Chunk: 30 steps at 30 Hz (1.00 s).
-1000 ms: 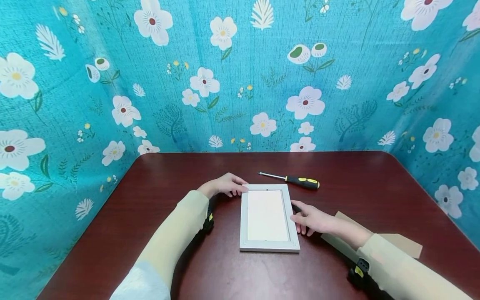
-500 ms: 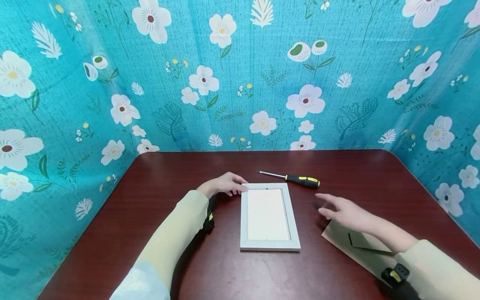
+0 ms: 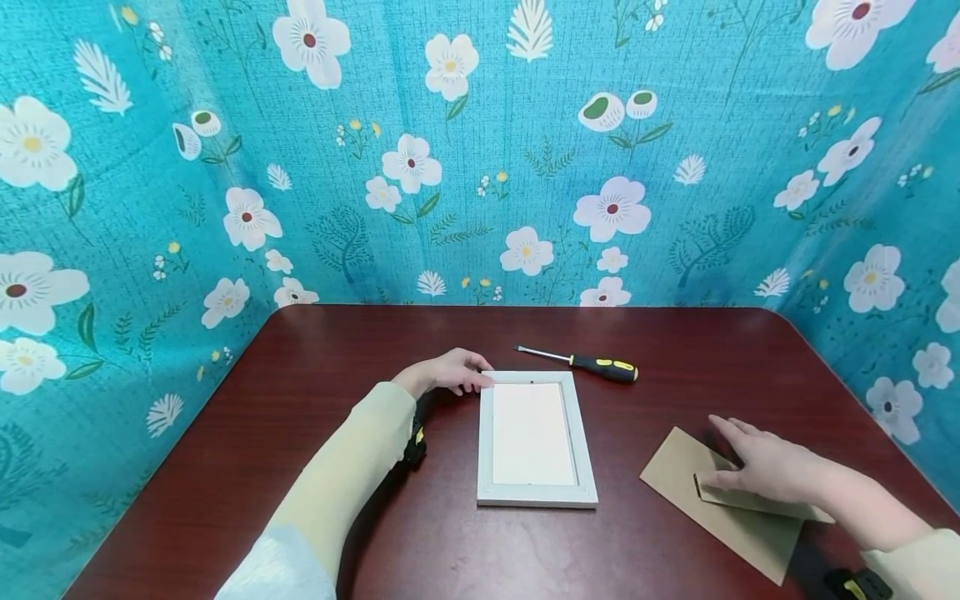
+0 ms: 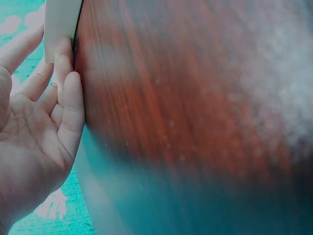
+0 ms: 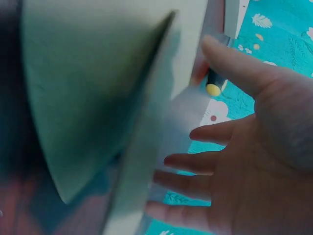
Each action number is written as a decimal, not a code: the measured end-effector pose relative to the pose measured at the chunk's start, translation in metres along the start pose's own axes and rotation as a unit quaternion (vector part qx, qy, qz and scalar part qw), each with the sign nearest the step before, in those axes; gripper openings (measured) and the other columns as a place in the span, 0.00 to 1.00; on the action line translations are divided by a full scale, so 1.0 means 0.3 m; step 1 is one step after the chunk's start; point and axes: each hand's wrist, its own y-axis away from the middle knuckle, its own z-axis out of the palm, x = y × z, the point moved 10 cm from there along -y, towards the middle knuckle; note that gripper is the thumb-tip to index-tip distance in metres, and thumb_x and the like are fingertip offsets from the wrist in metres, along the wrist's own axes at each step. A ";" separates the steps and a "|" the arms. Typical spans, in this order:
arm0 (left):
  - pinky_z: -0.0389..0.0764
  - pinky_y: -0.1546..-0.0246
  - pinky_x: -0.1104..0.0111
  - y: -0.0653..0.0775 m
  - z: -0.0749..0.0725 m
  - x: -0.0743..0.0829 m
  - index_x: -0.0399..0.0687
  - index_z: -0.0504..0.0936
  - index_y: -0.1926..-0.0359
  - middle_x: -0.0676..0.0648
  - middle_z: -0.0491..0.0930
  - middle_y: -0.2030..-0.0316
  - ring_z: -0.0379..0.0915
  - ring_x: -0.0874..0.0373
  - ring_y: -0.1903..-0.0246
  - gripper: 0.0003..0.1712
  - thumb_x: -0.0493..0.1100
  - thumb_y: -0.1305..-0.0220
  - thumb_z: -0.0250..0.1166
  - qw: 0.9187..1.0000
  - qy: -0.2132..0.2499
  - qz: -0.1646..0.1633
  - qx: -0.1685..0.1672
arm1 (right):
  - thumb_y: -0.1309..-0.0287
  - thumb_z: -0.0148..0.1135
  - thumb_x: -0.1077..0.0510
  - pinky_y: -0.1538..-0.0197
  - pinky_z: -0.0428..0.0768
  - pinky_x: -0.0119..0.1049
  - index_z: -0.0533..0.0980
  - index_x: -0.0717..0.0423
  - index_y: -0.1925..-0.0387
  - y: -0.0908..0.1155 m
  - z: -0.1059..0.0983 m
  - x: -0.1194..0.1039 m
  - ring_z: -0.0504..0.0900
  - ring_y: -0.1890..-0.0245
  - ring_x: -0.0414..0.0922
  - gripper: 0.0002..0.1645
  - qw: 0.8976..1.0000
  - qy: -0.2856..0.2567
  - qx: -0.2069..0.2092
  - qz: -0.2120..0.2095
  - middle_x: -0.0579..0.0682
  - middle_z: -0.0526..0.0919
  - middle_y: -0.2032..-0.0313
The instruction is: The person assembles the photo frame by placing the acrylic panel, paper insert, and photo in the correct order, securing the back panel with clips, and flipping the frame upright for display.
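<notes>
A white picture frame (image 3: 486,442) lies on the table with a blank white sheet (image 3: 532,433) inside its opening. At its far left corner my left hand (image 3: 450,372) holds the border between thumb and fingers; the left wrist view shows fingertips against the frame's edge (image 4: 61,24). To the right lies a brown backing board (image 3: 727,525) with a raised stand flap (image 3: 780,505). My right hand (image 3: 776,467) hovers over that board, fingers spread, thumb near the flap's end. In the right wrist view the fingers (image 5: 188,183) reach beside the tilted flap, contact unclear.
Beyond the frame lies a screwdriver (image 3: 603,367) with a black and yellow handle. The dark red-brown table (image 3: 315,350) has rounded far corners. A blue flowered curtain (image 3: 450,208) hangs behind it and at both sides.
My right hand has left the frame's right edge and moved right, over the backing board. The left hand stays at the frame's corner.
</notes>
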 end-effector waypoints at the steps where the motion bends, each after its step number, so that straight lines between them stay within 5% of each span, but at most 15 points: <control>1: 0.75 0.73 0.69 -0.001 0.001 0.000 0.44 0.80 0.47 0.47 0.78 0.71 0.69 0.57 0.74 0.20 0.48 0.36 0.66 1.000 -0.001 -0.001 0.000 | 0.50 0.67 0.32 0.52 0.69 0.66 0.53 0.77 0.34 0.003 0.010 0.000 0.62 0.43 0.78 0.63 1.000 -0.003 0.000 0.002 0.84 0.56 0.40; 7: 0.75 0.72 0.69 -0.010 0.002 -0.005 0.43 0.80 0.47 0.47 0.78 0.71 0.69 0.58 0.74 0.19 0.47 0.35 0.66 1.000 -0.001 -0.002 -0.003 | 0.54 0.69 0.31 0.51 0.69 0.67 0.51 0.76 0.33 0.006 0.050 -0.015 0.62 0.42 0.78 0.67 1.000 -0.002 0.004 0.003 0.84 0.54 0.39; 17: 0.75 0.73 0.69 -0.008 0.003 -0.003 0.43 0.80 0.48 0.47 0.78 0.71 0.69 0.57 0.74 0.18 0.47 0.35 0.66 1.000 0.000 -0.005 -0.002 | 0.59 0.73 0.32 0.57 0.75 0.61 0.59 0.75 0.36 -0.005 0.052 -0.031 0.73 0.51 0.71 0.64 0.999 0.040 0.027 -0.005 0.79 0.67 0.46; 30: 0.74 0.73 0.69 -0.003 0.005 0.001 0.44 0.80 0.47 0.47 0.77 0.72 0.69 0.57 0.73 0.19 0.48 0.35 0.66 1.000 -0.004 -0.005 -0.003 | 0.58 0.75 0.37 0.66 0.77 0.53 0.70 0.68 0.42 0.023 0.016 -0.060 0.80 0.60 0.60 0.51 0.992 0.092 0.083 -0.026 0.65 0.76 0.56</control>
